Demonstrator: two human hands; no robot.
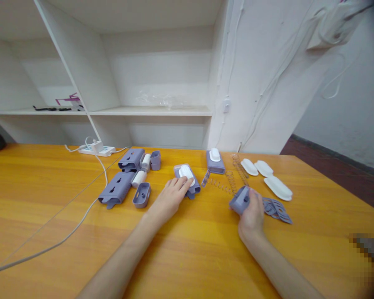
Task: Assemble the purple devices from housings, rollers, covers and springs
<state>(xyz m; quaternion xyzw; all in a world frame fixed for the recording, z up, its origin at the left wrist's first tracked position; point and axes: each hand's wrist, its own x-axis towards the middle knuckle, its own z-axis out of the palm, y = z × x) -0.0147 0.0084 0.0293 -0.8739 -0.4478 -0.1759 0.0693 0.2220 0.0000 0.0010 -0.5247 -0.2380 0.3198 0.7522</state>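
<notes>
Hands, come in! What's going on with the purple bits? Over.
Left hand resting on purple-and-white part. Right hand gripping purple piece. Springs lie between them, nothing blocking.

Bright, even indoor light, source not visible. Soft glare sheen on the table (50, 199); only faint shadows under the arms. Wide-angle distortion bends the shelves (149, 111) and wall at the edges (corners darken). Overall slightly soft; pixelated patch at lower right.

Small assembly workshop: wooden bench (34, 199) strewn with purple housings (116, 189), springs (230, 182); white shelving (149, 111), power strip (96, 149).
</notes>
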